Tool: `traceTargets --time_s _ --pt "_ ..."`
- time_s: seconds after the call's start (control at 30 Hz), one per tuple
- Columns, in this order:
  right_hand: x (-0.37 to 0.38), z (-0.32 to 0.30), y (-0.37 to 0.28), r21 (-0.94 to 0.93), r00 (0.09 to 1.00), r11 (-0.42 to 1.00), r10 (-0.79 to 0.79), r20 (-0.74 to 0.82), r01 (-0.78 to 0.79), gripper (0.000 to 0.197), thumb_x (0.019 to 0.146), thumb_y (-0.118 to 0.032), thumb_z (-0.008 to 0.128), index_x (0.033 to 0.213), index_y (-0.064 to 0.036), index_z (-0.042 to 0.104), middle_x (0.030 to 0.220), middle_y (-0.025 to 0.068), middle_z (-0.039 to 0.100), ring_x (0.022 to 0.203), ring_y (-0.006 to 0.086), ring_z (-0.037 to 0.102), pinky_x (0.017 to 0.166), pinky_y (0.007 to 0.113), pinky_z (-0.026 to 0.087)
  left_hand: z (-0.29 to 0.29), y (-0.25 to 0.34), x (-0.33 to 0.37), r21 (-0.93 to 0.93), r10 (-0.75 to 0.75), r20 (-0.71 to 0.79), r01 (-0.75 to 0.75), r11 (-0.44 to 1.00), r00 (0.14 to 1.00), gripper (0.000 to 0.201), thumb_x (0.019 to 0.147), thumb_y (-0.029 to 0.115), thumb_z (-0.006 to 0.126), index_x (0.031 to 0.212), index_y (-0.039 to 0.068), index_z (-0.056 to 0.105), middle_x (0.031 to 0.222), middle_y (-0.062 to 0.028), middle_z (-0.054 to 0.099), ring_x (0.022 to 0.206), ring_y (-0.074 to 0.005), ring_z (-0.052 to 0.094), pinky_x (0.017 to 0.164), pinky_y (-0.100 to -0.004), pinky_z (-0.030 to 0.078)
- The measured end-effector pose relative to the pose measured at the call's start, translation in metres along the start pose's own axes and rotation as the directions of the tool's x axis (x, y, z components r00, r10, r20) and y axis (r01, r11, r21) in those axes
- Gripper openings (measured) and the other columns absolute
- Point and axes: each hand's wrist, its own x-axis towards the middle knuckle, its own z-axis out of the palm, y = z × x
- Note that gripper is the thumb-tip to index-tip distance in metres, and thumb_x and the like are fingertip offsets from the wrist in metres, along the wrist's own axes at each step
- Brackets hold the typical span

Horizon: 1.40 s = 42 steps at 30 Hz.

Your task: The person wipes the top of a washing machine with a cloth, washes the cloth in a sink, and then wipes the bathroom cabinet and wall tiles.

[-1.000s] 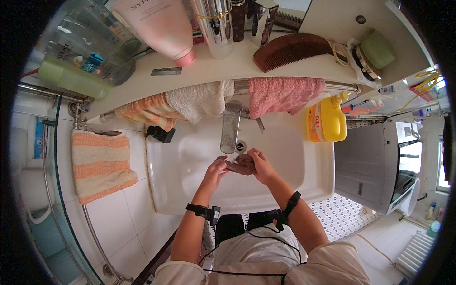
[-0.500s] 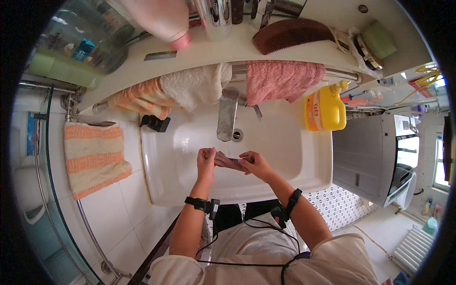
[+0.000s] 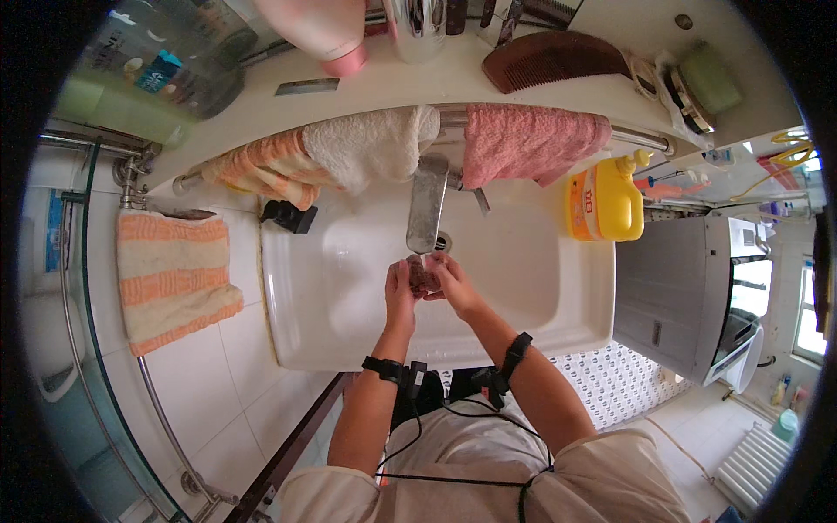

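A small, dark brownish-mauve cloth point(image 3: 422, 276) is bunched up between my two hands, just below the tip of the wide metal faucet point(image 3: 426, 209). My left hand point(image 3: 400, 295) grips its left side with the fingers curled round it. From the other side my right hand point(image 3: 455, 286) pinches the cloth, and the fingertips of both hands nearly meet. Both hands are over the white washbasin point(image 3: 514, 314), whose drain point(image 3: 445, 240) shows partly behind the faucet. The cloth's exact kind is hard to make out.
A yellow jug-shaped bottle point(image 3: 605, 200) stands on the basin's right rim, a black object point(image 3: 288, 217) on its left. Towels, including a pink one point(image 3: 532, 144), hang from the rail behind. Above, a shelf holds a brown comb point(image 3: 554, 61) and bottles. A washing machine point(image 3: 667, 288) is at right.
The cloth was stretched out between my hands and is now gathered into a bunch. Both hands have come together and moved forward under the faucet tip.
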Motion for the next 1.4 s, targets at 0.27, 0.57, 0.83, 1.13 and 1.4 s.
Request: traceTargets --time_s 0.27,0.57,0.83,1.13,1.4 --pt "0.042 0.006 0.035 -0.208 0.883 0.977 -0.138 -0.449 0.048 0.049 0.096 -0.042 0.058 0.082 0.0050 0.063 0.074 0.0224 0.066 0.071 0.0264 0.065 0.068 0.040 0.049 0.038 0.005 -0.003 0.263 0.110 -0.012 -0.103 0.959 0.994 0.043 0.101 0.046 0.048 0.078 0.010 0.053 0.068 0.0030 0.048 0.054 -0.0068 0.041 0.046 -0.0259 0.031" --pt "0.042 0.008 0.051 -0.361 0.873 0.909 -0.340 -0.351 0.209 0.041 0.094 -0.035 0.061 0.085 0.0042 0.057 0.071 0.0185 0.061 0.065 0.0229 0.057 0.065 0.039 0.048 0.037 -0.004 0.015 0.195 0.063 -0.084 -0.046 0.980 0.994 0.036 0.101 0.035 0.040 0.101 0.003 0.057 0.099 -0.0087 0.058 0.096 -0.0210 0.056 0.082 -0.0373 0.045" --pt "0.037 -0.002 0.038 -0.048 0.971 0.997 0.041 -0.234 -0.054 0.040 0.097 -0.035 0.060 0.083 0.0025 0.060 0.068 0.0180 0.062 0.061 0.0215 0.057 0.060 0.038 0.048 0.015 0.003 0.023 0.295 -0.089 0.015 0.081 0.952 0.996 0.039 0.101 0.041 0.047 0.088 0.005 0.056 0.073 -0.0021 0.056 0.059 -0.0156 0.054 0.051 -0.0318 0.043" --pt "0.017 -0.004 0.034 -0.411 0.887 0.839 -0.442 -0.133 0.357 0.029 0.099 -0.026 0.059 0.090 0.0011 0.057 0.068 0.0145 0.061 0.062 0.0184 0.059 0.057 0.034 0.047 0.003 0.010 0.032 0.083 -0.248 -0.077 0.254 0.964 0.966 0.048 0.101 0.053 0.042 0.096 0.009 0.061 0.076 -0.0056 0.066 0.061 -0.0184 0.065 0.053 -0.0305 0.052" --pt "0.058 -0.004 0.037 -0.114 0.909 0.979 0.107 -0.403 -0.166 0.038 0.099 -0.036 0.055 0.096 0.0011 0.062 0.080 0.0103 0.068 0.073 0.0229 0.065 0.065 0.037 0.050 0.013 -0.031 0.036 0.304 -0.032 0.000 0.030 0.952 0.999 0.038 0.101 0.037 0.049 0.089 0.003 0.061 0.074 -0.0044 0.060 0.062 -0.0130 0.058 0.051 -0.0301 0.046"
